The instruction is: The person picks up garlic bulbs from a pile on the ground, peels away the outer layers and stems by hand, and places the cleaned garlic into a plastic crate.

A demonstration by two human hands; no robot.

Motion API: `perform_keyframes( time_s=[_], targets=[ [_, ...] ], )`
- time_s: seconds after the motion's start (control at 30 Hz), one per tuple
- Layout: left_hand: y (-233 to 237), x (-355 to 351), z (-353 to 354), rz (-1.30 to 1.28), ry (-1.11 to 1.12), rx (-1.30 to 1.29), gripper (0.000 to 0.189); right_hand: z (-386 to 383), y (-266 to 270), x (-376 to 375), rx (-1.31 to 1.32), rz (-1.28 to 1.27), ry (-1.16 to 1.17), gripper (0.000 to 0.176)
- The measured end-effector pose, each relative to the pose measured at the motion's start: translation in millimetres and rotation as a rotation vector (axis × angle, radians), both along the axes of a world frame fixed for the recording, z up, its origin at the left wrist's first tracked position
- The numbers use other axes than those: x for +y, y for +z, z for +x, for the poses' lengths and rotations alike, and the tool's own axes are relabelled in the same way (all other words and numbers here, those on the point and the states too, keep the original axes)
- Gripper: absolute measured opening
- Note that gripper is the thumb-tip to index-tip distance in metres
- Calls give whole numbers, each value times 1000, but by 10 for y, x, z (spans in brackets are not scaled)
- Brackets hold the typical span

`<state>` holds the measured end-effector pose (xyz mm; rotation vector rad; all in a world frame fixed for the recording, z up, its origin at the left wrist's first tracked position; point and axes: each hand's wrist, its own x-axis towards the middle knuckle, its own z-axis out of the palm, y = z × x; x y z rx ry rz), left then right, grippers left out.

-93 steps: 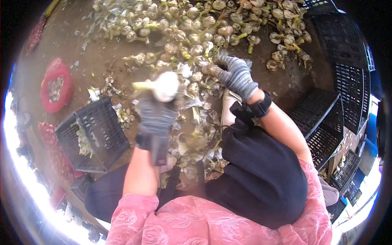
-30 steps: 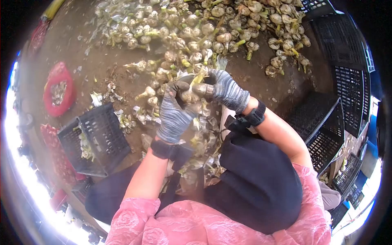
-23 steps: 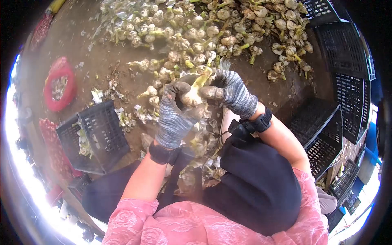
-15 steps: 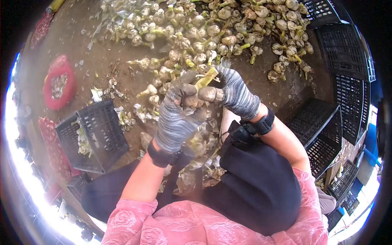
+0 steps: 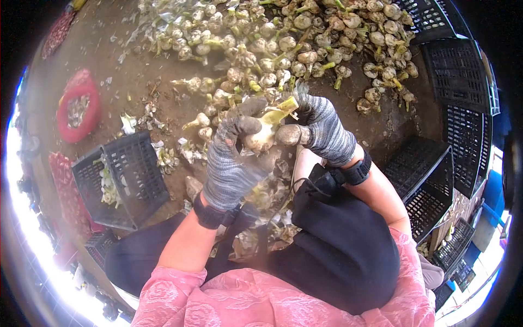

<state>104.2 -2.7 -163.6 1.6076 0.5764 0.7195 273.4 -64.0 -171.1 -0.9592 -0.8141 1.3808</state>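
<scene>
A garlic bulb [image 5: 260, 138] with a thick yellow-green stem stub [image 5: 279, 110] is between my two hands, over my lap. My left hand [image 5: 231, 155], in a grey striped knit glove with dirty fingertips, is closed around the bulb's left side. From the right, my right hand [image 5: 324, 131] in a matching glove presses its thumb against the bulb. Its other fingers curl behind the stem and are partly hidden. Thin, pale skin shows by those fingers. Loose garlic skins [image 5: 267, 196] lie below my hands.
A big heap of garlic bulbs [image 5: 305, 54] covers the ground ahead. Black plastic crates [image 5: 417, 163] stand on the right, and another crate [image 5: 122, 180] tilts at left with leafy scraps inside. A red mesh sack [image 5: 65, 122], its mouth rolled open, holds pale pieces.
My right hand has shifted slightly right, and its thumb has slid off the bulb's front to its side. More of the white bulb shows now. My left hand keeps its hold.
</scene>
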Motion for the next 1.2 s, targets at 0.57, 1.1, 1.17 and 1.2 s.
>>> perform_keyframes(
  time_s=[0.57, 1.1, 1.17, 1.2],
  targets=[
    [54, 118, 1, -585, 187, -151, 48, 33, 97, 5, -115, -119, 18, 31],
    [85, 80, 45, -464, 128, -100, 43, -93, 48, 53, -377, -79, -63, 27],
    [11, 95, 35, -404, 141, 7, 44, -97, -1, 46, -435, -32, -87, 28],
    [11, 89, 37, -404, 141, 7, 44, -93, -24, 38, -498, -18, -95, 28]
  ],
)
